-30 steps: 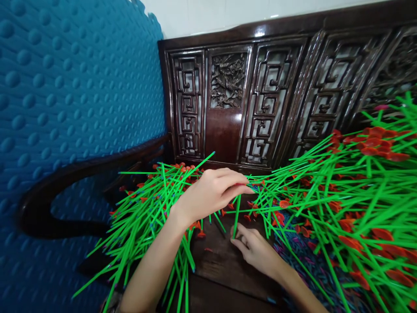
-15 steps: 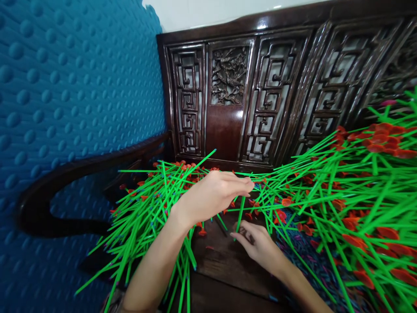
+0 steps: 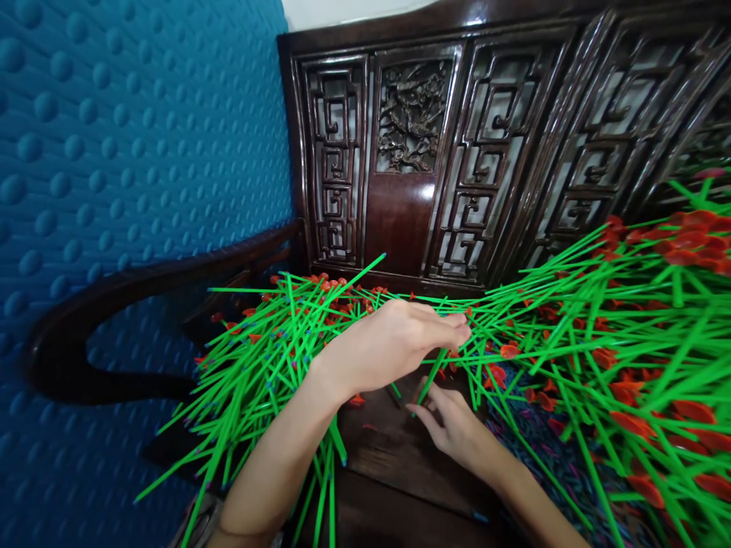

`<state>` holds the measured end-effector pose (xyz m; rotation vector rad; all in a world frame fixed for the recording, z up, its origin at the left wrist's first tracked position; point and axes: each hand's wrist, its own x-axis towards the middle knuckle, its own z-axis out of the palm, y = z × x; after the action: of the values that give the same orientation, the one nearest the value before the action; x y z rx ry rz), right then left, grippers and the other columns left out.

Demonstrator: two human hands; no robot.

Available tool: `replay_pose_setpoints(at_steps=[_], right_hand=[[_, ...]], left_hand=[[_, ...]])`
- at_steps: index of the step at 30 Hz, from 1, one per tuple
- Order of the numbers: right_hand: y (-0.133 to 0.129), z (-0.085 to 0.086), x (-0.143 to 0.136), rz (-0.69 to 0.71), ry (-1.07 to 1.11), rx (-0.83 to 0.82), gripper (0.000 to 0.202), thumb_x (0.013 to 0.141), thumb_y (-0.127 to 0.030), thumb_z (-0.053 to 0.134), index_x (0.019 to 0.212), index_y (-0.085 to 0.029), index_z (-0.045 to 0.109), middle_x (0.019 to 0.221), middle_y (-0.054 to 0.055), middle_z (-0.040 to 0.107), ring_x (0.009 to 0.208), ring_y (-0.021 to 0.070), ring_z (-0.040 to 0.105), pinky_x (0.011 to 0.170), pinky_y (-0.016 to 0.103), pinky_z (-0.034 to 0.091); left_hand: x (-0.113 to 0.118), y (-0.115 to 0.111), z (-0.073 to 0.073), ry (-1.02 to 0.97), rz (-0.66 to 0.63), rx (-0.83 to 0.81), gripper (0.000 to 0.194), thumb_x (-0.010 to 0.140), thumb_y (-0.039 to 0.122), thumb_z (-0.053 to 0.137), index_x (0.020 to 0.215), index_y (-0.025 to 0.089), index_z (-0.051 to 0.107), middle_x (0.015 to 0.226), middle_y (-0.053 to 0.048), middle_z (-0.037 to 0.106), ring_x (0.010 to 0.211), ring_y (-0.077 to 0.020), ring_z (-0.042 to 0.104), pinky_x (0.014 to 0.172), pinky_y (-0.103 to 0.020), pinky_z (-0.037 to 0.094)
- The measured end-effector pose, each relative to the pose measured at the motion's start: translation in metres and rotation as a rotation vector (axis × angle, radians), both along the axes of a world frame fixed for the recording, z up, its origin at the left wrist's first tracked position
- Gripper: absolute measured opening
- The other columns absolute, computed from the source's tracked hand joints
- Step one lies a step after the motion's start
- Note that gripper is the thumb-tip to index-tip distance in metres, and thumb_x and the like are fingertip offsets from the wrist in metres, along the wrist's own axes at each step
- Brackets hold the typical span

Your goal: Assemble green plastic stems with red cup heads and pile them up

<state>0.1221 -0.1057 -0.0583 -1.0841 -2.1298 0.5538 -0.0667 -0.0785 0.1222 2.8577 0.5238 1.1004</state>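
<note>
A thin green plastic stick [image 3: 432, 377] slants between my two hands above the dark wooden seat. My right hand [image 3: 451, 422] pinches its lower end between thumb and fingers. Over the upper end is my left hand [image 3: 394, 346], palm down and fingers drawn together; the stick's top runs in under those fingertips, so their grip is partly hidden. To the left of my left forearm lies a loose heap of green sticks [image 3: 251, 396], with orange-red cup-shaped pieces [image 3: 330, 285] among them.
A larger pile of green sticks with orange-red cups [image 3: 631, 422] spreads along the right, over a dark woven patterned mat [image 3: 531, 449]. Behind rises a carved wooden backrest [image 3: 400, 221]. A curved wooden armrest [image 3: 62, 335] and blue dimpled padding [image 3: 142, 152] stand left.
My left hand has shifted to the right, and the stick's upper end leans further right with it. The right hand stays nearly in place. The view has shifted slightly.
</note>
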Motion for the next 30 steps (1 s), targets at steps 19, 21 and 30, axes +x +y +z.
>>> replay_pose_setpoints(at_steps=[19, 21, 30], right_hand=[[-0.023, 0.044, -0.006, -0.055, 0.379, -0.066, 0.038, 0.093, -0.055, 0.056, 0.077, -0.021, 0.065, 0.057, 0.001, 0.06, 0.052, 0.0158, 0.057, 0.055, 0.027, 0.052], [-0.023, 0.043, -0.005, -0.004, 0.337, -0.158, 0.034, 0.095, -0.052, 0.055, 0.091, -0.02, 0.068, 0.068, 0.002, 0.064, 0.061, 0.0164, 0.062, 0.063, 0.027, 0.054], [0.003, 0.017, -0.006, -0.192, 0.683, -0.623, 0.09, 0.078, -0.063, 0.068, 0.151, -0.028, 0.028, 0.144, 0.019, 0.039, 0.088, 0.0233, 0.069, 0.052, 0.031, 0.058]], left_hand=[[0.035, -0.02, 0.0, 0.261, 0.092, -0.262, 0.058, 0.099, 0.015, 0.048, 0.153, 0.026, 0.03, 0.095, -0.001, 0.075, 0.077, -0.0152, 0.072, 0.063, -0.021, 0.056], [0.028, -0.017, 0.003, 0.044, 0.15, -0.181, 0.043, 0.1, 0.016, 0.049, 0.142, 0.021, 0.043, 0.101, -0.002, 0.074, 0.081, -0.0128, 0.072, 0.07, -0.02, 0.057], [-0.087, 0.018, 0.016, -0.012, 1.061, 0.083, 0.028, 0.092, 0.014, 0.047, 0.11, 0.015, 0.068, 0.096, -0.012, 0.076, 0.09, -0.0276, 0.073, 0.085, -0.041, 0.058]])
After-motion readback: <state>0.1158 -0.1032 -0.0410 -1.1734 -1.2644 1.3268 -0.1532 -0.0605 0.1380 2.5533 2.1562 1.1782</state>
